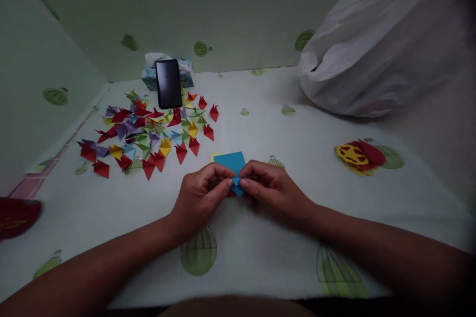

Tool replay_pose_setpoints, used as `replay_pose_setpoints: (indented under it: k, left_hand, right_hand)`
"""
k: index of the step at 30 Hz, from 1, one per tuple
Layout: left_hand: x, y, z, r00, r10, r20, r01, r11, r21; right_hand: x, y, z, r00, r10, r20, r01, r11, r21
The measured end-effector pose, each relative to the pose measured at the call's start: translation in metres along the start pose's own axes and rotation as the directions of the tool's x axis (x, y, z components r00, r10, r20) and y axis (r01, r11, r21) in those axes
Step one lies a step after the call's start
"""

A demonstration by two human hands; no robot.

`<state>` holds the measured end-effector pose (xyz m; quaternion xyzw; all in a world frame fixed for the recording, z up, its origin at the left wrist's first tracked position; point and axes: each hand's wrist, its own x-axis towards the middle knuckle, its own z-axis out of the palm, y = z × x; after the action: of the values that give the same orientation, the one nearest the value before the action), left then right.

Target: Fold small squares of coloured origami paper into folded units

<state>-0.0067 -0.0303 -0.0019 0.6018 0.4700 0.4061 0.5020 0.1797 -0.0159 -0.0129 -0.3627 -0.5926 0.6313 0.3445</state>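
Between my two hands, near the middle of the table, is a small folded piece of blue paper (236, 183). My left hand (204, 193) pinches its left side with thumb and forefinger. From the right, my right hand (271, 188) pinches the same piece, its fingertips close to the left ones. Just beyond the fingers lies a flat blue sheet (230, 160), with a yellow paper edge (213, 156) showing at its left. Under the hands a bit of reddish paper shows, mostly hidden.
Many folded paper pieces (156, 129) in several colours spread over the back left. A phone (168, 83) leans on a tissue box (149, 79). A white plastic bag (357, 64) fills the back right. Yellow and red cut-outs (357, 155) lie right; a dark red object (18, 217) is far left.
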Motion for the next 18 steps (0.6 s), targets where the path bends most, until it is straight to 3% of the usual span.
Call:
replay_pose_setpoints:
  k: [10, 13, 18]
  left_hand:
    - [0.0, -0.0004, -0.0006, 1.0, 0.017, -0.019, -0.015, 0.994, 0.112]
    - [0.0011, -0.0004, 0.0001, 1.0, 0.005, -0.006, -0.005, 0.997, 0.08]
    - [0.0014, -0.0022, 0.0016, 0.993, -0.12, 0.009, 0.12, 0.989, -0.081]
  right_hand:
    - [0.0002, 0.0029, 0.0005, 0.997, -0.073, -0.021, 0.072, 0.997, -0.04]
    - [-0.0004, 0.0034, 0.001, 0.998, -0.048, -0.036, 0.046, 0.998, -0.049]
    - [0.0001, 0.0008, 0.0024, 0.999, -0.011, -0.053, 0.012, 0.999, 0.031]
